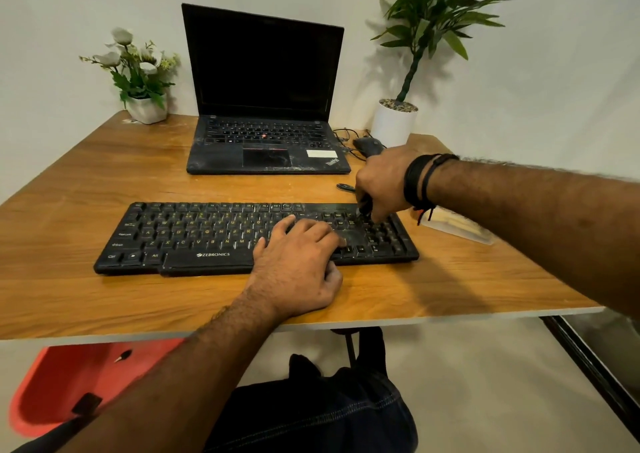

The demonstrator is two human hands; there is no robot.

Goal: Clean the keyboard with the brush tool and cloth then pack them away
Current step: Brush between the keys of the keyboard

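Currently, left hand (299,272): fingers flat, pressing the keyboard (194,236).
Right hand (382,182): grips the brush tool (365,207) over the keyboard's right-hand keys.
Table (86,300) front edge: bare wood just beside the keyboard.

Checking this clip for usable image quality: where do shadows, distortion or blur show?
Head view: light from the upper left casts shadows of the right hand and forearm rightward across the table; wide-angle distortion bows the table's near edge; the brush tool is dark and slightly blurred; the keyboard legends stay readable.
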